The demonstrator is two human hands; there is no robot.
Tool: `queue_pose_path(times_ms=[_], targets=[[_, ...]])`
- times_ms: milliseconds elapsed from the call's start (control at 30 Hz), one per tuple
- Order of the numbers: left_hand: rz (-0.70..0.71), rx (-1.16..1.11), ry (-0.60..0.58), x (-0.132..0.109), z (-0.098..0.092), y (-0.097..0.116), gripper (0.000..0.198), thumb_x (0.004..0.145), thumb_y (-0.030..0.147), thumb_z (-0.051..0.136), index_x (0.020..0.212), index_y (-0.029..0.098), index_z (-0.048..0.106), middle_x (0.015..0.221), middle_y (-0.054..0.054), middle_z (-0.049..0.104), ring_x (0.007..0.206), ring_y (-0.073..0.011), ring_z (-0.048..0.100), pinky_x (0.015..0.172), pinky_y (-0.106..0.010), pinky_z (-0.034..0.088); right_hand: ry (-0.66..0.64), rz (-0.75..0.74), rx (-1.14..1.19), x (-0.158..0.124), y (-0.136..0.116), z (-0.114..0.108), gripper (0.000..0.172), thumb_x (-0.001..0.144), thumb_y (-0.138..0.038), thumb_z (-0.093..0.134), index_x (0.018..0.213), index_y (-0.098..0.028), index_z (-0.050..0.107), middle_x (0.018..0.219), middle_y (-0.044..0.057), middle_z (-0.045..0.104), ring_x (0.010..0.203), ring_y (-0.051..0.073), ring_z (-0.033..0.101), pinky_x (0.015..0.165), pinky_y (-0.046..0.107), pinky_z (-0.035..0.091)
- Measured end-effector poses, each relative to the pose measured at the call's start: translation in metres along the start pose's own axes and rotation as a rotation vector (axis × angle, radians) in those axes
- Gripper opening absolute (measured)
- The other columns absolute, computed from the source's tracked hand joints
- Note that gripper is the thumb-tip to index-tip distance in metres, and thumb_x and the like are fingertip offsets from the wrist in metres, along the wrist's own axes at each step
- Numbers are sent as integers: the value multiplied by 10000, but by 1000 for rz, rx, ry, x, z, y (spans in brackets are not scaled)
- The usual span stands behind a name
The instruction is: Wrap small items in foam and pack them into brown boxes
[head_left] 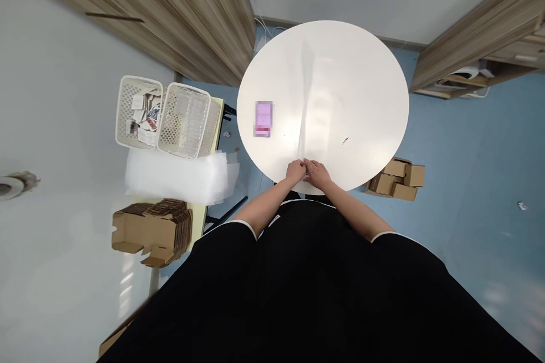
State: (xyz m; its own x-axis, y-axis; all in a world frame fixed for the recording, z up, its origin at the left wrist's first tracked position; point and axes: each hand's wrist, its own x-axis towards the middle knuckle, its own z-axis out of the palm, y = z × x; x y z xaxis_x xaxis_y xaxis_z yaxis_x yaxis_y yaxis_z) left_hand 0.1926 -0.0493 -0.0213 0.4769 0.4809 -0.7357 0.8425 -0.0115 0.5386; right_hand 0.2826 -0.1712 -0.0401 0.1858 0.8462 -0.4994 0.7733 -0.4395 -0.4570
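- Left hand: fingers curled and drawn in, tips directed toward the right hand.
- Right hand: fingers bent, reaching across; they touch the left hand.
- Small pale item: mostly hidden between the fingertips at the table's near edge. Grasped or merely touched: cannot tell. Long axis unreadable.
- White round tabletop: both hands lie at its near edge.
- Blurred pink-and-purple rectangular packet: flat on the tabletop, well left of the hands, long axis running roughly away from the person.
- Left of the table: white perforated plastic baskets, one holding paper scraps, beside flat brown cardboard box blanks.
- Right, on the blue floor: folded brown cardboard boxes.
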Motion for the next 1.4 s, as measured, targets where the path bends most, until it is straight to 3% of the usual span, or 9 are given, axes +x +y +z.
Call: queue_pose_path(times_ms=[100, 200, 367, 533, 633, 767, 933, 1133, 1400], targets=[[17, 26, -17, -1, 6, -1, 184, 946, 278, 598, 879, 172, 733, 942, -123, 752, 943, -269, 666, 850, -346, 476, 2, -4, 93, -4, 6, 0, 943, 865, -309, 678, 1664, -175, 195, 1631, 166, 426, 1506, 326, 382, 1205, 501, 360], [123, 63, -15, -5, 7, -11, 213, 968, 232, 566, 1073, 166, 739, 1109, -133, 732, 1049, -272, 659, 922, -348, 479, 115, 81, 260, -18, 13, 6, 819, 901, -271, 554, 1650, -145, 248, 1674, 169, 347, 1534, 303, 346, 1228, 487, 355], [321, 349, -93, -14, 9, -26, 363, 972, 143, 540, 1316, 210, 634, 1380, -126, 570, 1146, -249, 624, 923, -333, 511, 377, 669, 742, -38, 14, 19, 707, 896, -282, 462, 1589, -179, 371, 1563, 163, 491, 1357, 279, 559, 1083, 436, 514], [426, 535, -45, -16, 14, -31, 444, 986, 101, 485, 1414, 206, 540, 1608, -139, 368, 1238, -271, 579, 962, -384, 524, 344, 930, 972, -18, 10, 6, 558, 814, -400, 647, 1320, -174, 582, 1176, 137, 701, 942, 245, 683, 776, 338, 568], [444, 543, -33, -15, 15, -32, 421, 994, 103, 472, 1394, 209, 552, 1605, -138, 371, 1223, -273, 590, 962, -393, 531, 256, 903, 952, -8, 16, -6, 230, 797, -395, 665, 925, -207, 627, 882, 66, 681, 755, 213, 614, 643, 313, 497], [461, 543, -17, -18, 15, -33, 421, 1000, 107, 460, 1403, 194, 546, 1571, -160, 379, 1157, -262, 616, 911, -376, 547, 284, 728, 843, -16, 17, -11, 184, 813, -375, 614, 724, -245, 518, 731, -6, 605, 685, 178, 541, 641, 297, 445], [451, 496, -56, -20, 13, -31, 484, 1000, 95, 450, 1474, 180, 491, 1375, -158, 533, 1183, -261, 597, 950, -367, 533, 296, 558, 771, -20, -3, -6, 153, 836, -381, 575, 834, -232, 610, 815, 7, 693, 772, 191, 616, 756, 311, 491], [376, 262, -83, -16, 7, -30, 521, 985, 104, 497, 1502, 173, 474, 1427, -152, 553, 1278, -256, 573, 1061, -383, 491, 193, 515, 684, 4, -20, -5, 196, 897, -290, 546, 957, -215, 717, 993, 58, 764, 920, 214, 680, 864, 340, 521], [202, 50, -83, -11, -9, -16, 442, 1005, 177, 485, 1443, 173, 550, 1316, -118, 660, 1184, -227, 636, 1019, -340, 500, 137, 363, 653, -7, -16, 8, 496, 896, -72, 429, 1287, -220, 696, 1221, 70, 748, 1103, 209, 693, 1011, 367, 524]])
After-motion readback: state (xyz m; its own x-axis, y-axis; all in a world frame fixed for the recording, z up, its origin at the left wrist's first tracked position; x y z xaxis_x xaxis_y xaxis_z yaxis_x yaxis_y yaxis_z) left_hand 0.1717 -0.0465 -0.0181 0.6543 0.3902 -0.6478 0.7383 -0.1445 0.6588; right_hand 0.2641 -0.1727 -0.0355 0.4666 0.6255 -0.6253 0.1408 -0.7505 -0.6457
